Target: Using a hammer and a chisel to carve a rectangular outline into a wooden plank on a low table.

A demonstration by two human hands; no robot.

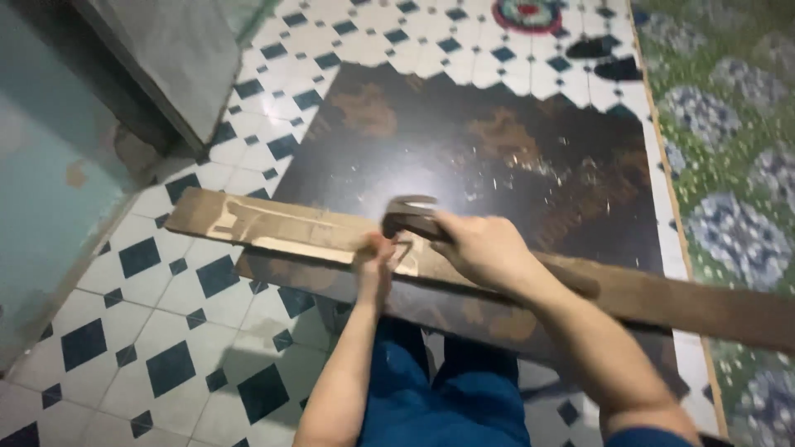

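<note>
On tiled floor [166,331], right hand [484,248] grips hammer [411,217].

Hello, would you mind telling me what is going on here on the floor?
A person in blue trousers crouches over a long wooden plank lying across a dark board on the tiled floor. The right hand grips a hammer, its head just above the plank. The left hand pinches something small against the wood beneath it, perhaps a nail; it is too blurred to tell. Pale chips are scattered on the board.
</note>
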